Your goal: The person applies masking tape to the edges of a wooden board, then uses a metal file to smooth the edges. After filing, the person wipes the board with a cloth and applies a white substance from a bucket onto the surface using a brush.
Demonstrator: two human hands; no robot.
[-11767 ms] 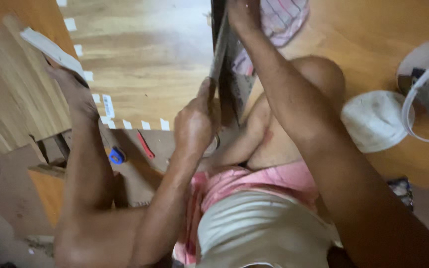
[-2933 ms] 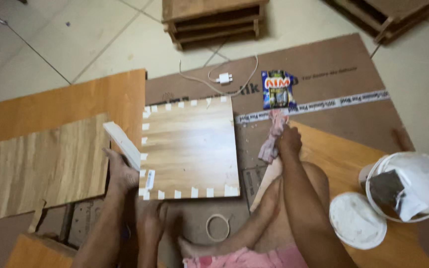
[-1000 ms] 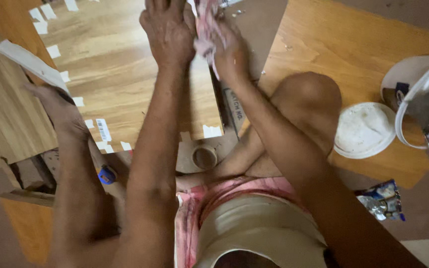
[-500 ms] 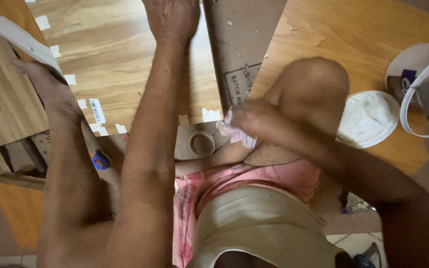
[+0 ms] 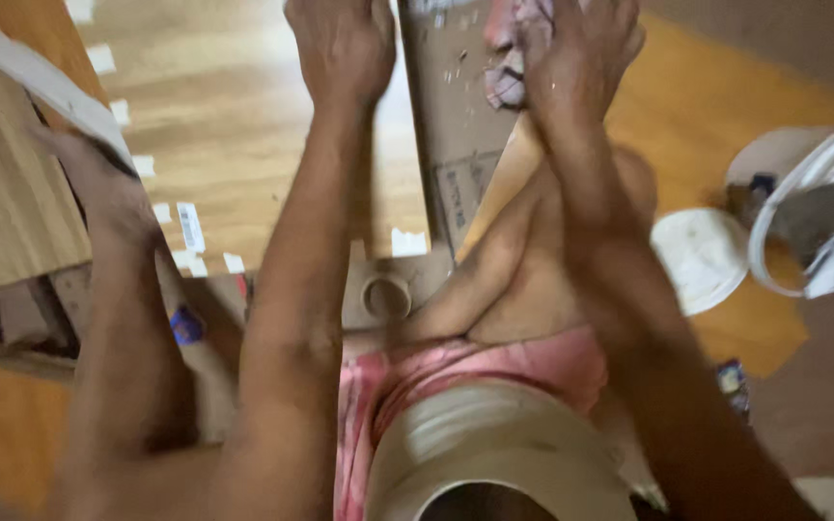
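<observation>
Right hand (image 5: 586, 48) is up at about one o'clock, fingers closed around a bunched pink rag (image 5: 514, 48) that pokes out on its left side, held over the strip of brown cardboard (image 5: 456, 145) between the two boards. Left hand (image 5: 340, 43) sits at twelve o'clock, laid palm-down on the light wooden panel (image 5: 234, 116) near its right edge; whether the fingers curl over anything I cannot tell, the tips run out of view. So the rag lies just to the right of the left hand, the two hands near each other, and the right one owns it; the cardboard strip runs away from the body, twelve to six. Half a second ago that right hand was low by the bent knee (image 5: 571, 241) with the rag; now it has swung up and forward again, while the left has stayed planted on the panel. Out at ten o'clock a third limb presses a white strip (image 5: 50, 87) against a darker board. A roll of tape (image 5: 386, 297) sits at centre, a white lid (image 5: 702, 256) and white bucket (image 5: 822, 232) at three o'clock on the orange board (image 5: 726, 116).
</observation>
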